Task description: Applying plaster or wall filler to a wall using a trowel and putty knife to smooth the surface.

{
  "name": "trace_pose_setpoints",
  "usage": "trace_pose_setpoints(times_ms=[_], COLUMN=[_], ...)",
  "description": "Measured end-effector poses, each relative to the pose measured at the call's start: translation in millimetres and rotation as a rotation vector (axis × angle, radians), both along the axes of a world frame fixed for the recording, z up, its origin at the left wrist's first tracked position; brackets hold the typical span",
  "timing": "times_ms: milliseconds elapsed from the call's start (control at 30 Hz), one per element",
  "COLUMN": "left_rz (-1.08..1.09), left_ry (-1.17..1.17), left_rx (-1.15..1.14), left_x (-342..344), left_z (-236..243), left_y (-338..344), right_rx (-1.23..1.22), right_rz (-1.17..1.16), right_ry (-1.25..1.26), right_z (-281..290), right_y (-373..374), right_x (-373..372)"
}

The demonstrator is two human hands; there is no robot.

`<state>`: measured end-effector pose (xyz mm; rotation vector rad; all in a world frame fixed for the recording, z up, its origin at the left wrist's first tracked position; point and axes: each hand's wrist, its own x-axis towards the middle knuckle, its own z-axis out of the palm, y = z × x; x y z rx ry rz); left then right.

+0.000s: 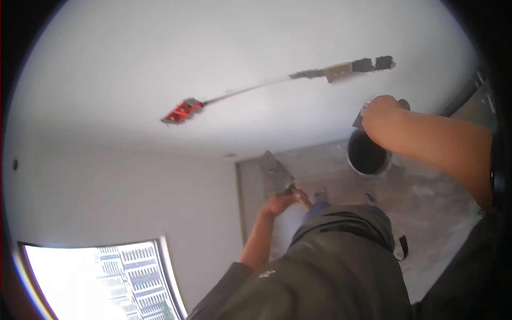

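My left hand (pixel 282 202) is closed around the wooden handle of a trowel (pixel 276 173), whose broad grey blade points up and away from me. Farther off on the right, my right hand (pixel 383 109) grips a putty knife (pixel 358 118) with a flat grey blade; most of its handle is hidden in my fingers. Just below this hand stands a bucket (pixel 350 160) with a pale rim and a dark inside, partly covered by my forearm. On the white wall (pixel 229 48) ahead runs a narrow channel with dark grey mortar patches (pixel 362 65) and a tan patch (pixel 337 72).
A red electrical box (pixel 183 111) is set into the wall at the channel's left end. Bright daylight comes through a window (pixel 165 266) at lower left. Below me is a stained concrete floor (pixel 426 213), with a dark strap (pixel 403 246) near my right side.
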<state>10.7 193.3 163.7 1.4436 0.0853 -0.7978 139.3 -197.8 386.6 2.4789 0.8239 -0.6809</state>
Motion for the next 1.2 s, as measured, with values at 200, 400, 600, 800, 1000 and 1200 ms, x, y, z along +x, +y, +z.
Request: trace_pose_setpoints(times_ms=[200,400,600,800,1000,1200], left_rz=[0.181,0.154,0.044,-0.078,-0.192,-0.332], left_ry=[-0.013,0.039,0.075,0.076,0.093,0.101], left_rx=[-0.065,-0.103,-0.175,-0.157,-0.219,-0.253], left_x=[-37.7,-13.8,-5.2,7.4,35.3,58.2], left_z=[37.6,50.8,43.3,32.5,23.3,-5.4], left_y=[-75.4,-86.6,-130.5,-166.5,-183.9,-188.4], right_rx=[0.404,0.446,0.504,0.663,0.653,0.743], right_rz=[-0.143,-0.653,-0.902,-1.254,-1.269,-1.337], right_ry=[0.046,0.223,0.234,0.119,0.075,-0.017], right_z=[-138.8,-279.9,-326.5,-326.1,-327.4,-267.7], right_y=[-104.6,-149.7,-194.4,-202.3,-190.9,-162.8], right_x=[-27.2,-128.4,-233.6,-280.4,-285.7,-263.7])
